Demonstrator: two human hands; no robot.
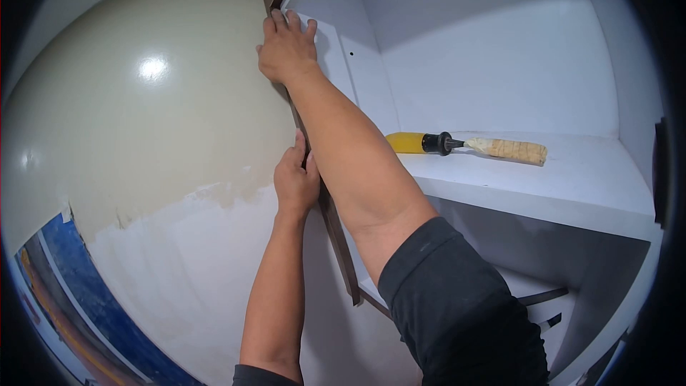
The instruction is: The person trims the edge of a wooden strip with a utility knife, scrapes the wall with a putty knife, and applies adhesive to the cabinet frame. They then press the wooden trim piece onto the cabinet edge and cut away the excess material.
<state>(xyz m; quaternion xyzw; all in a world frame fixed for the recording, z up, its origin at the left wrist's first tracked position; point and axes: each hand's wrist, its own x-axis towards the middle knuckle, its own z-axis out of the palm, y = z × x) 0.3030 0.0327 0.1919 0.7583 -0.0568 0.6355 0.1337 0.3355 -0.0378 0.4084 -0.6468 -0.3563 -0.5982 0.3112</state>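
A long dark brown strip of trim (337, 243) runs down the front left edge of the white cabinet (500, 193), where it meets the wall. My right hand (288, 50) is high up, its fingers spread and pressed against the strip and cabinet edge. Lower down, my left hand (296, 180) has the strip between its thumb and extended index finger. My right forearm crosses in front of part of the strip. On the cabinet shelf lies a tool with a yellow body (407, 143), a black collar and a tape-wrapped end (507, 151).
The beige wall (179, 136) at left has a rough whitish patch (193, 250) below. A blue picture panel (78, 279) covers the lower left. In the lower compartment lie a dark flat piece (543, 297) and a small black-and-white item (550, 322).
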